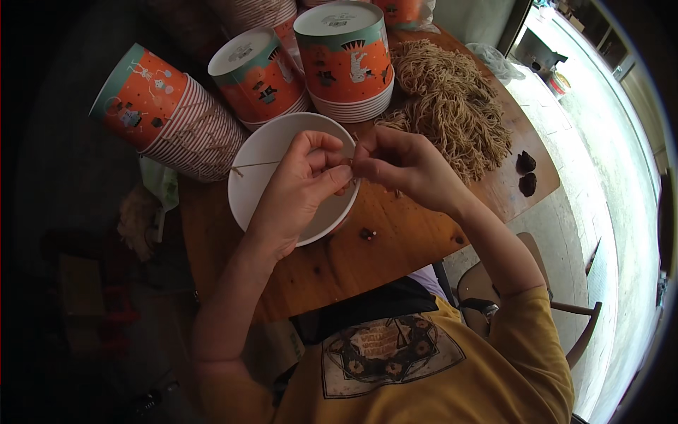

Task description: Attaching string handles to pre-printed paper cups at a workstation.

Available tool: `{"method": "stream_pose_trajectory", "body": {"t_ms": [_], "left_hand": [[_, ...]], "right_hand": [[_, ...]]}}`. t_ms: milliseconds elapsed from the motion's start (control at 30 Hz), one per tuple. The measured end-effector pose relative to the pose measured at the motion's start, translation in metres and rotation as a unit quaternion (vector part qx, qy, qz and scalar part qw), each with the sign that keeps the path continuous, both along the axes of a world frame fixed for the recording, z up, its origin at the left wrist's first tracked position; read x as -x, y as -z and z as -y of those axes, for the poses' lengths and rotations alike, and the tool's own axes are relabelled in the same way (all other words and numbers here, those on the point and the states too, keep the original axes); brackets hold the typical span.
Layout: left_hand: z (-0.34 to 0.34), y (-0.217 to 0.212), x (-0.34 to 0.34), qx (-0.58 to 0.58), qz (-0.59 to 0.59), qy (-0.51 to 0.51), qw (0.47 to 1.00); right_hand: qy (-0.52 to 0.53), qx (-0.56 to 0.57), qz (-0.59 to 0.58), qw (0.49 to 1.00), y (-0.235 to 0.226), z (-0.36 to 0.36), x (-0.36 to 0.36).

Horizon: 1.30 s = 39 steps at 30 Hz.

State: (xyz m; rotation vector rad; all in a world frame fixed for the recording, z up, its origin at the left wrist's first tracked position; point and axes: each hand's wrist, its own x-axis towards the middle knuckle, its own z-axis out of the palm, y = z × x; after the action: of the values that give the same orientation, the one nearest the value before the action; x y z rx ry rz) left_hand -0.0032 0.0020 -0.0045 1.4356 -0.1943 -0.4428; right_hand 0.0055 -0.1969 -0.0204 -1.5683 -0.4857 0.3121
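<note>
An open white paper bucket stands on the wooden table in front of me, its mouth facing up. A thin tan cord crosses its mouth from a small knot near the left side and runs into my left hand. The fingers of that hand are curled and pinched over the bucket. My right hand meets it at the right rim, thumb and fingertips pressed together. What lies between the right fingertips is too small and covered to make out, though they almost touch the left ones.
Upside-down stacks of orange and green buckets stand behind, and another stack leans at the left with cords on it. A heap of tan cords lies back right. Two dark lumps rest near the right edge of the table.
</note>
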Motion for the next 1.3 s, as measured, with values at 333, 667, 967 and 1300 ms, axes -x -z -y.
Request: {"method": "stream_pose_trajectory", "body": {"t_ms": [333, 667, 967, 1300], "left_hand": [[0.002, 0.0, 0.0, 0.011, 0.013, -0.001, 1.0], [0.006, -0.004, 0.003, -0.016, 0.024, -0.009, 1.0], [0.004, 0.001, 0.004, -0.075, 0.043, -0.005, 0.996], [0.007, -0.004, 0.015, -0.257, 0.193, -0.037, 0.946]], "right_hand": [[0.051, -0.006, 0.062, 0.997, 0.017, -0.002, 0.007], [0.138, 0.093, 0.297, 0.94, 0.015, -0.008, 0.011], [0.138, 0.041, 0.157, 0.977, 0.021, -0.013, 0.011], [0.125, 0.029, 0.13, 0.983, 0.019, -0.012, 0.012]]}}
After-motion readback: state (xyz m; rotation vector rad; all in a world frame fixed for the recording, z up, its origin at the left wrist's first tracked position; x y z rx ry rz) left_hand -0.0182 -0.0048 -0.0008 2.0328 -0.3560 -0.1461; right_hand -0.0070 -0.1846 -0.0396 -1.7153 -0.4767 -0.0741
